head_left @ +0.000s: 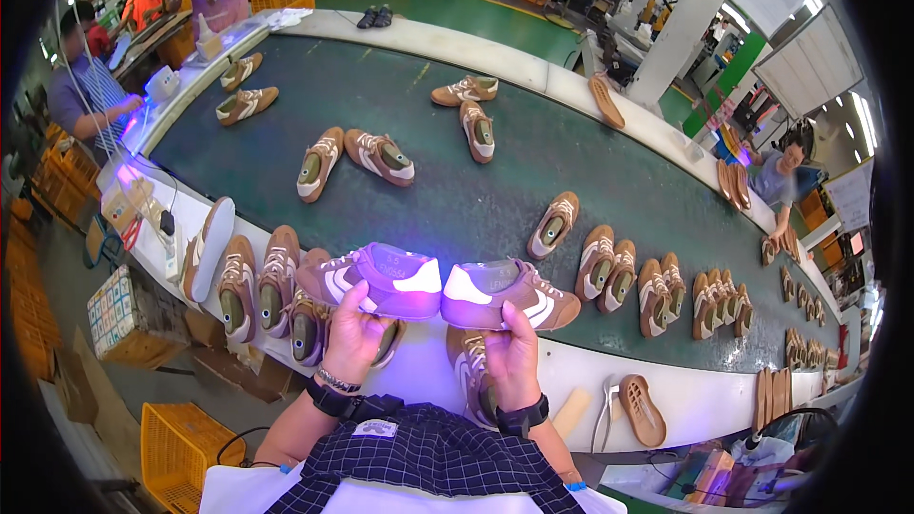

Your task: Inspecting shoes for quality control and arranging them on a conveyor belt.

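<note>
My left hand (354, 341) is closed on a brown sneaker (379, 287) with white stripes and a white heel patch. In my right hand (512, 352) is the matching sneaker (500, 297). Both are held up over the white ledge, soles down and toes pointing outward, with their heels nearly touching. Purple light falls on them. Behind my left hand, several more brown sneakers (277, 278) stand close together along the belt's near edge. Another sneaker (468, 362) stands beside my right hand, partly covered by it.
A green conveyor belt (428, 200) carries pairs of sneakers. On its near white ledge (581, 371) lie a tan sole (643, 411) and a metal tool (606, 414). Yellow crates (179, 452) stand lower left. Co-workers (95, 86) are at the far left, another person (779, 181) at the right.
</note>
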A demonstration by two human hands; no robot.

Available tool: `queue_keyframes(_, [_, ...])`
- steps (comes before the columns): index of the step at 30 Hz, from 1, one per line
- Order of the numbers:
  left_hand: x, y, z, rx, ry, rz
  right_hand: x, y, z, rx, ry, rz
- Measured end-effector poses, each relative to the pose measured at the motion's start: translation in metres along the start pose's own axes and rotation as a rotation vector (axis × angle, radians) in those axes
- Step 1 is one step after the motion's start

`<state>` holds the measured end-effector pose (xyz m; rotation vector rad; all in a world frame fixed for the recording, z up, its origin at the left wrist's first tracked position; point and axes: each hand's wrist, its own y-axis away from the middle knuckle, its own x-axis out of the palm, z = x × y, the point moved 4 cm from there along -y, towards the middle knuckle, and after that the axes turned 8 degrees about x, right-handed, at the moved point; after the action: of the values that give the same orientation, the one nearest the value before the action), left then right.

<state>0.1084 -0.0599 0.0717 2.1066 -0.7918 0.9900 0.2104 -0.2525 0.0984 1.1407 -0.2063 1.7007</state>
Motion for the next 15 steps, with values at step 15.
queue_keyframes(15, [-0.001,0.0,0.006,-0.003,-0.038,0.017,-0.013,-0.003,-0.003,0.03,-0.046,-0.046])
